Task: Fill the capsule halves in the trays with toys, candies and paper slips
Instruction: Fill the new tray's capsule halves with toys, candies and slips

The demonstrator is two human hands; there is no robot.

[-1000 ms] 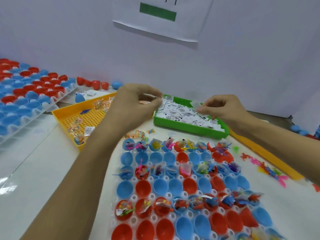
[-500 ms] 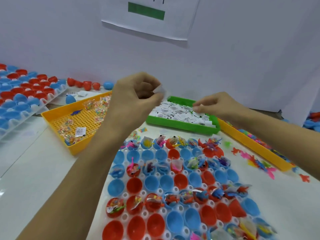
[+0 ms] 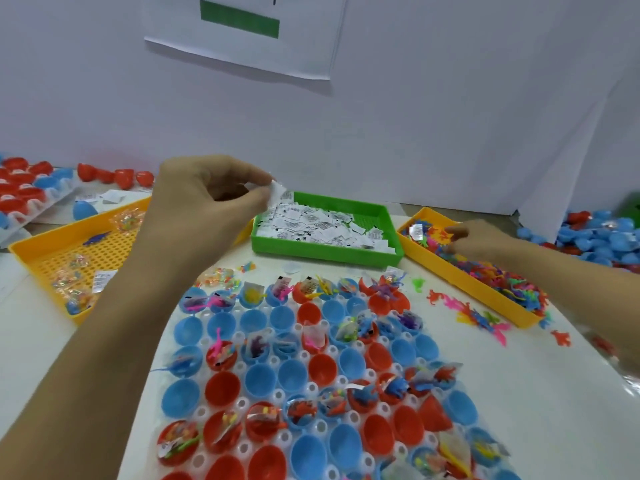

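Observation:
A clear tray (image 3: 313,388) in front of me holds red and blue capsule halves; several carry toys, candy packets and slips, several are bare. My left hand (image 3: 211,199) hovers above the tray's far left corner and pinches white paper slips (image 3: 277,192) between thumb and fingers. Behind it a green tray (image 3: 377,216) is full of paper slips. My right hand (image 3: 481,242) reaches into the yellow tray (image 3: 467,278) of small colourful plastic toys at the right, its fingers curled among them; whether it holds one is hidden.
A yellow perforated tray (image 3: 38,247) with candy packets lies at the left. Beyond it is another tray of red and blue halves (image 3: 24,192). Loose toys (image 3: 467,313) lie on the table at the right. A heap of blue and red capsules (image 3: 602,237) sits far right. A white wall stands behind.
My right hand has left the green slip tray and moved right into the yellow toy tray. My left hand kept its pinch on the slips and stayed roughly where it was.

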